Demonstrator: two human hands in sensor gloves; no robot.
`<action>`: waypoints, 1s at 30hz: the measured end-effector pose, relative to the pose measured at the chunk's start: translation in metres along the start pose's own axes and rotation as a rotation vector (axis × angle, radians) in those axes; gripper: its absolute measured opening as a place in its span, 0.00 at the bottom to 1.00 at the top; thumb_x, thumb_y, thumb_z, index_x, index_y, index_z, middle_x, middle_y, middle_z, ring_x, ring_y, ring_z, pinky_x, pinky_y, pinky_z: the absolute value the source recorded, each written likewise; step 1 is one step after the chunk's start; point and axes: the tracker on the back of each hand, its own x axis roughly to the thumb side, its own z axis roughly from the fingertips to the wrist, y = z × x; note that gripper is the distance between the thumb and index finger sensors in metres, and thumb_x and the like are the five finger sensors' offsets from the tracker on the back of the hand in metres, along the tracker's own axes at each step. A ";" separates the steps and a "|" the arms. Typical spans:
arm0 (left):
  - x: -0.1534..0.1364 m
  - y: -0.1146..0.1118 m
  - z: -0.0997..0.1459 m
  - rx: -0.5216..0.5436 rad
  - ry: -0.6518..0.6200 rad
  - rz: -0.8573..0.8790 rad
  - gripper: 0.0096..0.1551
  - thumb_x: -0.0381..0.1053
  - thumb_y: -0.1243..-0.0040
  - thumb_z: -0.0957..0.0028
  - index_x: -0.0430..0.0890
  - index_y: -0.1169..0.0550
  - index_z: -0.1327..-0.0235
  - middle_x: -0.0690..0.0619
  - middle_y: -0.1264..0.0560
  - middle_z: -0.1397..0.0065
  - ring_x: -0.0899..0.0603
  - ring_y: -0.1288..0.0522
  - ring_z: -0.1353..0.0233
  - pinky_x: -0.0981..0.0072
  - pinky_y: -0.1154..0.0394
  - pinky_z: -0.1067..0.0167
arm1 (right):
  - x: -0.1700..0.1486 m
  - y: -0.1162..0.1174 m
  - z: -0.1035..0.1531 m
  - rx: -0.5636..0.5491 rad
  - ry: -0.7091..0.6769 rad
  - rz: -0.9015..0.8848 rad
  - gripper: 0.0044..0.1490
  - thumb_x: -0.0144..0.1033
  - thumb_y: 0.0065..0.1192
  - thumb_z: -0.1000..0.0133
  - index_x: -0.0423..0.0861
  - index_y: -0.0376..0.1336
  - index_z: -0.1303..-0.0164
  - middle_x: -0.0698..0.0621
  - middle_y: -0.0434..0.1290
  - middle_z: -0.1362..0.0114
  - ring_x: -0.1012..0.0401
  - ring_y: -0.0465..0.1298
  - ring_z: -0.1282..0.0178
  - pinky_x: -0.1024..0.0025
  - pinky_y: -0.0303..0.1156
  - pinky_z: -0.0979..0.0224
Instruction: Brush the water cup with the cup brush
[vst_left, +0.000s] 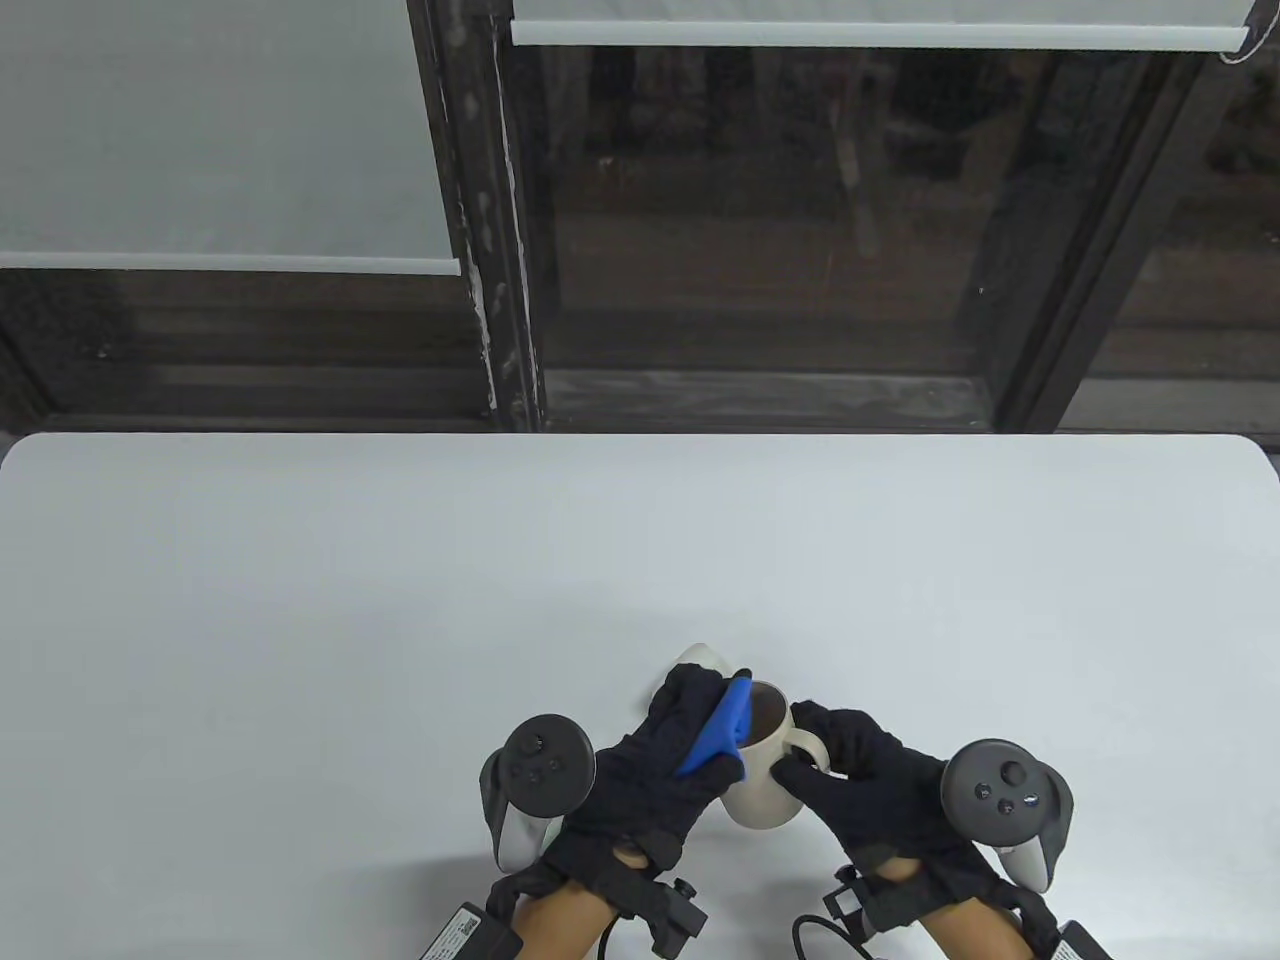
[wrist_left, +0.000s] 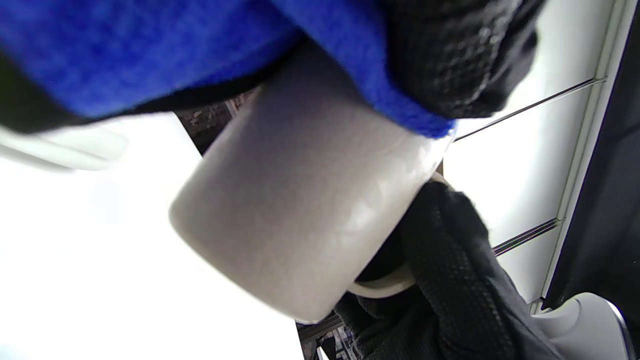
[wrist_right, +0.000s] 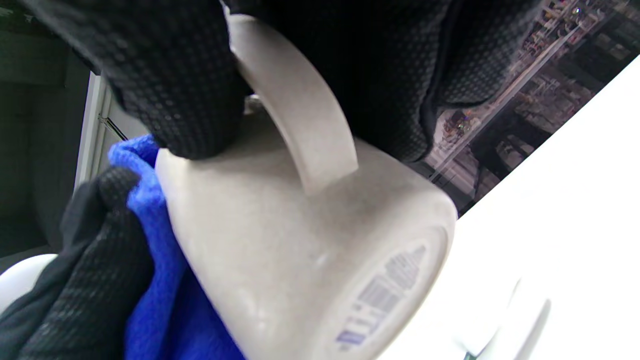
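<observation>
Cup held tilted off the tabletop, brush at its mouth

Cup (vst_left: 765, 775) hangs above the tabletop (vst_left: 300, 620) near its front edge, tilted so its mouth faces away and left. My right hand (vst_left: 860, 780) has a closed grip on the handle (wrist_right: 300, 125). My left hand (vst_left: 660, 770) clasps the blue brush (vst_left: 722, 735), whose long axis slants up-right into the opening. From here, I judge the left hand should drive along that axis, deeper inside.
</observation>
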 end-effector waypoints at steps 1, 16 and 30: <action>-0.001 0.001 -0.001 -0.001 0.013 -0.006 0.42 0.59 0.30 0.56 0.54 0.33 0.27 0.41 0.41 0.17 0.38 0.34 0.20 0.47 0.35 0.23 | -0.001 -0.002 0.000 -0.014 -0.007 0.035 0.29 0.55 0.76 0.51 0.51 0.69 0.47 0.49 0.75 0.37 0.55 0.83 0.39 0.57 0.76 0.34; -0.016 0.012 -0.001 0.078 0.152 -0.025 0.38 0.61 0.33 0.51 0.54 0.29 0.26 0.46 0.35 0.16 0.36 0.33 0.19 0.40 0.38 0.24 | -0.057 -0.039 -0.015 -0.201 0.175 0.173 0.28 0.55 0.73 0.49 0.52 0.67 0.45 0.49 0.74 0.34 0.55 0.82 0.36 0.56 0.75 0.34; -0.019 0.014 -0.004 0.033 0.177 0.002 0.38 0.63 0.34 0.52 0.53 0.27 0.27 0.45 0.33 0.17 0.35 0.32 0.20 0.39 0.37 0.24 | -0.122 -0.049 -0.016 -0.223 0.372 0.388 0.28 0.56 0.72 0.49 0.53 0.66 0.44 0.51 0.73 0.33 0.56 0.82 0.34 0.57 0.74 0.31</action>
